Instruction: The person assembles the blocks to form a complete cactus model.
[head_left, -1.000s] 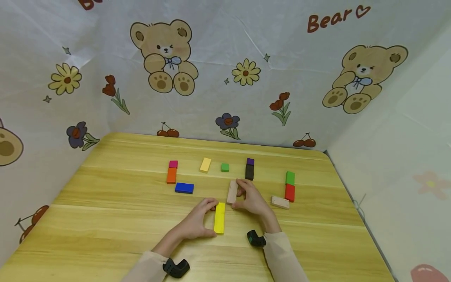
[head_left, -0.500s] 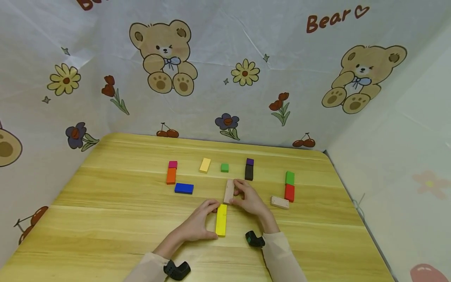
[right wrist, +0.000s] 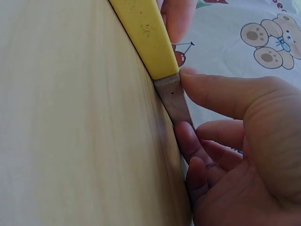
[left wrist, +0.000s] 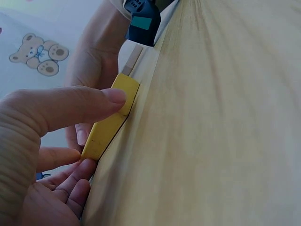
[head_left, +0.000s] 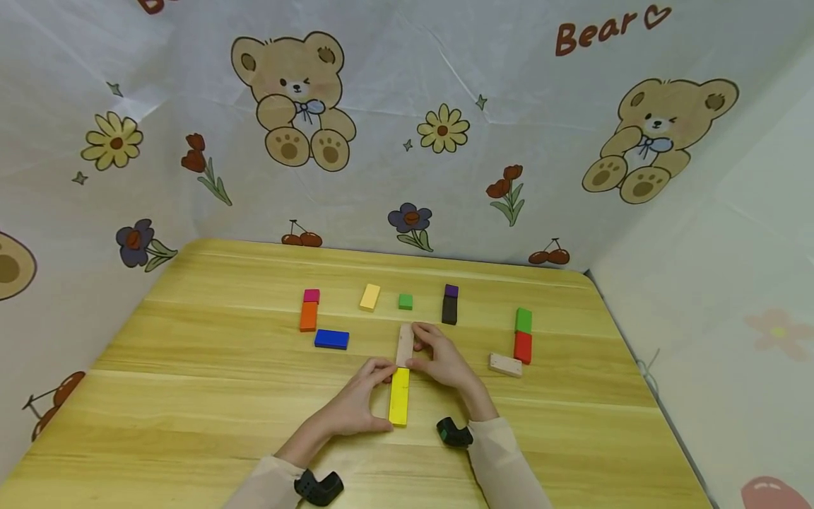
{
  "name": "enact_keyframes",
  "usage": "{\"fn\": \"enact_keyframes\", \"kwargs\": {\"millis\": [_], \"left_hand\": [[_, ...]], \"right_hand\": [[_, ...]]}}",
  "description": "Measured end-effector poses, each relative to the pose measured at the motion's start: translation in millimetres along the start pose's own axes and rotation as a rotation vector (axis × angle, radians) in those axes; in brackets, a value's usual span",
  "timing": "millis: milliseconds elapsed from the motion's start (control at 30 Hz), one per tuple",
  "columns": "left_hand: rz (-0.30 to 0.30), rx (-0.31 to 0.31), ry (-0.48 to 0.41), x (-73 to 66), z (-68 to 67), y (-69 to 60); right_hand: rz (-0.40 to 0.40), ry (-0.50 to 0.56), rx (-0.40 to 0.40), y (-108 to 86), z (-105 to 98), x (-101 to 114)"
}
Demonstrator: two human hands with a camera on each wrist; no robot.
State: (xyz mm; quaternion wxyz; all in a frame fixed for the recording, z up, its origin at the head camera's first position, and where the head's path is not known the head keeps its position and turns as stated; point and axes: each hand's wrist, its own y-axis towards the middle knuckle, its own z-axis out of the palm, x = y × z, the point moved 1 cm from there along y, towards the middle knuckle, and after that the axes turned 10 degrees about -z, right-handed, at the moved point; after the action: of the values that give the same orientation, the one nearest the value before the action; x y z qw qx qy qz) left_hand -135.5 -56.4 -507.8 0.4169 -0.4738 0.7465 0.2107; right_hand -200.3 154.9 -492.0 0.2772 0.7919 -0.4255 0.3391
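Observation:
My left hand (head_left: pixel 357 401) pinches a long yellow wooden block (head_left: pixel 399 397) by its two ends, thumb at the near end and fingers at the far one. Directly beyond it, my right hand (head_left: pixel 443 357) grips a plain wood block (head_left: pixel 405 345) from the right side. The two blocks lie end to end on the table. In the right wrist view the yellow block (right wrist: pixel 146 37) meets the plain block (right wrist: pixel 173 96) with the thumb near the joint. The left wrist view shows the left thumb on the yellow block (left wrist: pixel 110 117), with the plain block (left wrist: pixel 132 60) behind.
On the wooden table (head_left: pixel 222 410) lie a blue block (head_left: pixel 332 339), an orange block (head_left: pixel 308 317) touching a pink one (head_left: pixel 311 295), pale yellow (head_left: pixel 369 297) and small green (head_left: pixel 405 302) blocks, black with purple (head_left: pixel 450 309), and red with green (head_left: pixel 523 347) beside another plain block (head_left: pixel 505 364).
My right hand has slid the plain block leftward until it lines up with the yellow block's far end. The yellow block shifted slightly right and nearer in my left hand, then stayed.

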Motion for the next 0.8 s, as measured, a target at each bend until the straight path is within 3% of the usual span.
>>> {"fn": "enact_keyframes", "kwargs": {"millis": [800], "left_hand": [[-0.005,0.004,0.004,-0.5,0.6,-1.2]], "right_hand": [[-0.019,0.027,0.041,-1.6,2.2,-0.1]]}}
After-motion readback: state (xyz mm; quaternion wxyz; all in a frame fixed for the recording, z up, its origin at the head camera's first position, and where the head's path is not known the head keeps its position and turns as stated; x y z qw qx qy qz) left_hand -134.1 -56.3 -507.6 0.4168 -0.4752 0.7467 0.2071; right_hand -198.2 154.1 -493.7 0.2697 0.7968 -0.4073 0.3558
